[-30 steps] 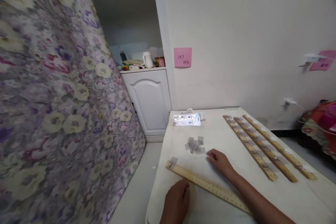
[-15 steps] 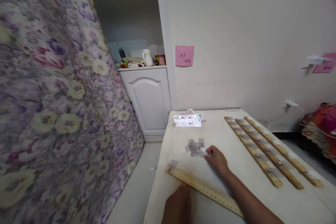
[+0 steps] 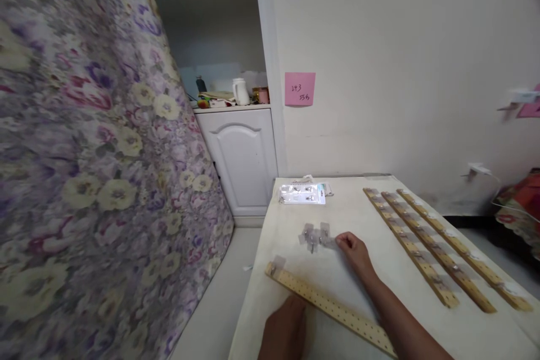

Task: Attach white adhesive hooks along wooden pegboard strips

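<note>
My right hand is at the right side of a small pile of clear plastic adhesive hooks. Its thumb and forefinger are pinched on the edge of one clear adhesive hook. A wooden strip with rows of small holes lies slanted across the near part of the table, with a single clear hook at its far left end. Against the strip's near edge rests my left hand; its fingers are mostly hidden beneath the back of the hand.
Three wooden strips carrying clear hooks lie side by side on the right of the white table. Packaged hooks lie at the back left. A flowered curtain hangs left, beside a white cabinet.
My right hand has shifted slightly right, and a clear hook at its fingertips has moved in the pile. My left hand stays by the strip. The view has shifted a little.
</note>
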{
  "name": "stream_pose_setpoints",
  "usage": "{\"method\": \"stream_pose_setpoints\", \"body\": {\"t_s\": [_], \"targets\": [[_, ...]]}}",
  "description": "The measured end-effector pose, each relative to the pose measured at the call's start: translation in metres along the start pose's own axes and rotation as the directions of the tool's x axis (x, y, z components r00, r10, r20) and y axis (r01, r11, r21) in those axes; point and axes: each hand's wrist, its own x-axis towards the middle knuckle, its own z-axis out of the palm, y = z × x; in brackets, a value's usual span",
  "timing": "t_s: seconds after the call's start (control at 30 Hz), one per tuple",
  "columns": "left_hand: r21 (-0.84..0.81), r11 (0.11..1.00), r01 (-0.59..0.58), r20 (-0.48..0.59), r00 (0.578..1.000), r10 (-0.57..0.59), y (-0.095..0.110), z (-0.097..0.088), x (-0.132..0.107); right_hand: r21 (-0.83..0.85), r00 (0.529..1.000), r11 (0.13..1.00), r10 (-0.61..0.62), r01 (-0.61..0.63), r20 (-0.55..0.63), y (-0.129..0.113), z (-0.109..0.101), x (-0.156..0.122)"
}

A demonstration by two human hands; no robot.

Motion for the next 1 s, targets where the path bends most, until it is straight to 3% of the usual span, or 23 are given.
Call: {"method": "stream_pose_setpoints", "body": {"t_s": [0.13,0.23,0.37,0.47,0.53,0.63,1.0], "targets": [[-0.009,1.0,0.008,0.003,1.0,-0.008,0.004,-0.003,-0.002,0.106,0.999,0.994,0.025,-0.023,-0.02,-0.011,0.001,-0.006],[0.016,0.999,0.03,0.014,0.999,-0.03,0.007,-0.004,-0.006,0.178,0.986,0.978,0.086,-0.112,0.144,-0.021,0.009,-0.012],[0.126,0.986,0.114,0.039,0.992,-0.119,0.008,-0.008,-0.011,0.191,0.888,0.963,0.088,-0.192,0.451,-0.033,0.032,-0.024],[0.178,0.963,0.205,0.052,0.975,-0.217,0.006,-0.013,-0.013,0.179,0.808,0.962,0.064,-0.205,0.585,-0.04,0.056,-0.033],[0.179,0.947,0.266,0.055,0.958,-0.28,0.005,-0.016,-0.014,0.163,0.797,0.971,0.043,-0.176,0.602,-0.043,0.07,-0.038],[0.187,0.934,0.304,0.052,0.947,-0.318,0.004,-0.017,-0.016,0.133,0.82,0.987,-0.002,-0.09,0.573,-0.045,0.083,-0.042],[0.224,0.92,0.32,0.047,0.94,-0.338,0.007,-0.013,-0.015,-0.022,0.836,1.0,0.002,0.012,0.549,-0.045,0.089,-0.043]]}}
